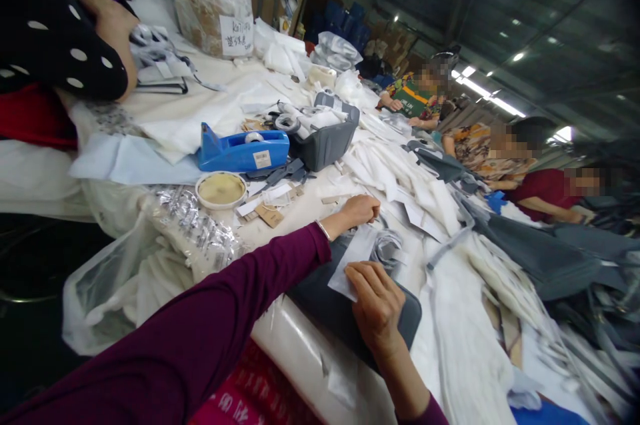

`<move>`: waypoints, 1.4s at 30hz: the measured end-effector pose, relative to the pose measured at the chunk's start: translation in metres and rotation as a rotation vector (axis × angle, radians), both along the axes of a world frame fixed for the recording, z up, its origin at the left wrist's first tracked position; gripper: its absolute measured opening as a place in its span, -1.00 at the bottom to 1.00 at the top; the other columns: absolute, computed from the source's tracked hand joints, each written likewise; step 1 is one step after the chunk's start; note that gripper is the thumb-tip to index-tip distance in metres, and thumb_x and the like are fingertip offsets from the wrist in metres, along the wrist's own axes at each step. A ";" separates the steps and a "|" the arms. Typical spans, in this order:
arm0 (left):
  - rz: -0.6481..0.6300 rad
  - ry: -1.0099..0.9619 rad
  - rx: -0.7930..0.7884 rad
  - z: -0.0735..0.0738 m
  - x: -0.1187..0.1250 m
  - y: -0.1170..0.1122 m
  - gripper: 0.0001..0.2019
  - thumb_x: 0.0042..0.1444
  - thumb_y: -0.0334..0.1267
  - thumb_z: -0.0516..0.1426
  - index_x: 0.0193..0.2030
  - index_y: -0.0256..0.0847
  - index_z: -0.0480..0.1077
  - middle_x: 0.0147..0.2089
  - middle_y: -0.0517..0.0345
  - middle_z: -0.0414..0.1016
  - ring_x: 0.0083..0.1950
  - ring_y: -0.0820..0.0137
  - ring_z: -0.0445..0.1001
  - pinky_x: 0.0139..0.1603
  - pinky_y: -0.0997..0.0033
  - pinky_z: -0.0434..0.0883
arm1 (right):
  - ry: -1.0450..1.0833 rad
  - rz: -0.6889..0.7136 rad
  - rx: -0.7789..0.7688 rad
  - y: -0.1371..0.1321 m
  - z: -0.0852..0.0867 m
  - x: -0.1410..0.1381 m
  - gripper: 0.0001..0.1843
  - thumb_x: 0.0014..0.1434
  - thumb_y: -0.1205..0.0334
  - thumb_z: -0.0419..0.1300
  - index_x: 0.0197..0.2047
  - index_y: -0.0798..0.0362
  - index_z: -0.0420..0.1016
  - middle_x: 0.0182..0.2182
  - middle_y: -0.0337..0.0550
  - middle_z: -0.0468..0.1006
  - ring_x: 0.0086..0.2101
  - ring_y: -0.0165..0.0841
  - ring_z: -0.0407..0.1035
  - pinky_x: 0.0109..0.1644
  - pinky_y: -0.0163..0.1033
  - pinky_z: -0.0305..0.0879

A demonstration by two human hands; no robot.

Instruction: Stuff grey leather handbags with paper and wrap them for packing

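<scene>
My left hand (359,210), in a maroon sleeve, is curled shut at the far end of a white paper slip (353,257), seemingly pinching its edge. My right hand (376,305) presses down on the near end of the same slip, fingers bent over it. The slip lies on a dark grey fabric piece (325,308) on the white table cover. Grey straps (387,246) lie coiled just beyond the slip.
A blue tape dispenser (243,150), a round dish (221,189), a grey bin (325,138) and plastic bags (150,258) lie to the left. Heaps of white and grey fabric (500,265) spread right. Another person's hand (113,28) works top left; several people sit far right.
</scene>
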State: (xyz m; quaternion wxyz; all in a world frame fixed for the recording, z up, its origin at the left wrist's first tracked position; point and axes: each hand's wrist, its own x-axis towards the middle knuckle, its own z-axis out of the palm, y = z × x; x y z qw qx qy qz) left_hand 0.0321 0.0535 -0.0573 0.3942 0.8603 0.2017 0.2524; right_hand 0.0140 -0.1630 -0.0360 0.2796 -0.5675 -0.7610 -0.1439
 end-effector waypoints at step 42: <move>-0.562 -0.052 0.756 -0.018 -0.136 -0.084 -0.53 0.19 -0.24 0.12 0.23 -0.32 0.26 0.33 -0.20 0.17 0.38 0.16 0.09 0.39 0.12 0.04 | 0.311 -0.385 -0.164 -0.153 -0.050 -0.071 -0.42 0.09 0.53 -0.02 0.17 0.00 0.30 0.00 0.01 0.42 0.06 -0.17 0.29 0.12 0.07 0.30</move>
